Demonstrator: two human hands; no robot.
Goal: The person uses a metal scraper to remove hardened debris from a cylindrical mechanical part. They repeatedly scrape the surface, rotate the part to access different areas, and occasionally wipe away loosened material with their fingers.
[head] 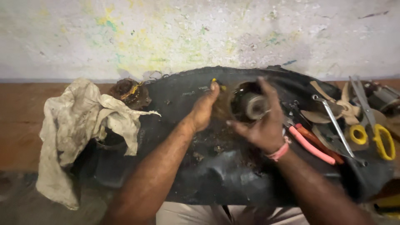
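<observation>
Fig.: right hand [263,127], fingers curled round small motor [249,105], likely heavy, rigid, greasy, best gripped by casing; left hand [203,109] w/ fingers closed, steadying its rim on black mat [216,166].

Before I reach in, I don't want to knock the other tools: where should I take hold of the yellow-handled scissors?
Take the yellow-handled scissors by the finger loops, coming from the near side. The loops lie toward the person at the mat's right end, and the blades point away toward the wall; the pliers and metal tool lie just left.

Dim, flat indoor light — wall brightest, soft shadows, slight motion blur throughout.
</observation>
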